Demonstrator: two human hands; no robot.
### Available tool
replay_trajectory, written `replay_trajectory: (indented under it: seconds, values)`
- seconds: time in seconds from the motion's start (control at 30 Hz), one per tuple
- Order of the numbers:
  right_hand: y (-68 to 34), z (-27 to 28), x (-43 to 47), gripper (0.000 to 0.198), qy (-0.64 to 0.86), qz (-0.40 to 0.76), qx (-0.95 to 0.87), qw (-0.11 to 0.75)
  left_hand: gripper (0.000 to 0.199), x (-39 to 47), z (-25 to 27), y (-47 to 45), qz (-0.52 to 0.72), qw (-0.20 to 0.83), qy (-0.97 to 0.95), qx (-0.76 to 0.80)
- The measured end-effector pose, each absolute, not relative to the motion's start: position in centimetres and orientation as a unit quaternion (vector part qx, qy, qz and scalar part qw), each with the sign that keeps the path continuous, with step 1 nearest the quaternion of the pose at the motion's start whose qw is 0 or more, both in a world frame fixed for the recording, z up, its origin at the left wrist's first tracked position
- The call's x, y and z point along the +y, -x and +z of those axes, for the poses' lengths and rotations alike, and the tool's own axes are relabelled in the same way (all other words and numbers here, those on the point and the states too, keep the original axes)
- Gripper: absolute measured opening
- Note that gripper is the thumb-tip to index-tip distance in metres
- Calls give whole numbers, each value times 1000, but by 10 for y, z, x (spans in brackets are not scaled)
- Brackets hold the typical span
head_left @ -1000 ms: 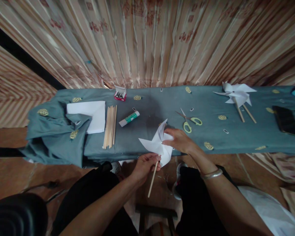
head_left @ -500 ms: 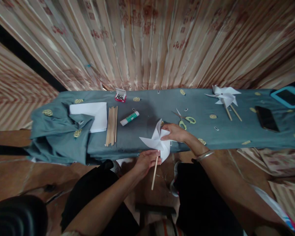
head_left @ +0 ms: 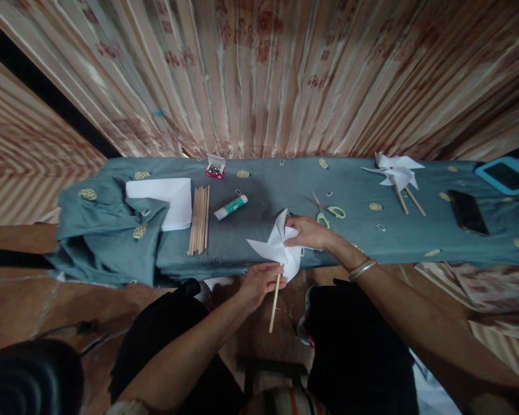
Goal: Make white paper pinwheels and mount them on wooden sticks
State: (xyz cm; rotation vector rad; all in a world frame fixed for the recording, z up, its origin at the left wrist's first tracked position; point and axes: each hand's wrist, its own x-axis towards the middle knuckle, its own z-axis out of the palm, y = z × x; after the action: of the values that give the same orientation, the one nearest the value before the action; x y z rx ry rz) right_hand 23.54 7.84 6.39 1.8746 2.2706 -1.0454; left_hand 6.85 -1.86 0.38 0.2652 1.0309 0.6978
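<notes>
The paper pinwheel is front-left of the scissors. The left hand grasps the wooden stick near its top; the right hand pinches the pinwheel near centre. Apparent step: securing pinwheel to stick. Next move calls for steady alignment.

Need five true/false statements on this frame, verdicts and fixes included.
1. The left hand holds the white pinwheel by its stick. True.
2. The right hand holds the scissors. False: it holds the pinwheel's paper; the scissors lie on the cloth.
3. The green tube lies between the wooden rods and the scissors. True.
4. The red box is shut. False: it stands open.
5. The phone lies left of the tube. False: right of the scissors.
</notes>
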Motion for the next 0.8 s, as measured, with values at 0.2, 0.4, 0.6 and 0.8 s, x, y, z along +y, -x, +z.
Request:
replay_trajectory:
  seconds: [0.2,0.4,0.6,0.8]
  values:
    - [-235,64,78,24,-593,-331,734,11,23,-19,3,-68,326,804,-121,483]
    - [-238,62,78,26,-585,-336,738,8,22,-19,1,-69,325,802,-120,486]
    - [-240,61,83,26,-565,-349,748,19,24,-18,2,-69,321,804,-123,485]
    - [-240,60,94,23,-549,-364,750,53,26,-18,2,-68,319,808,-135,476]
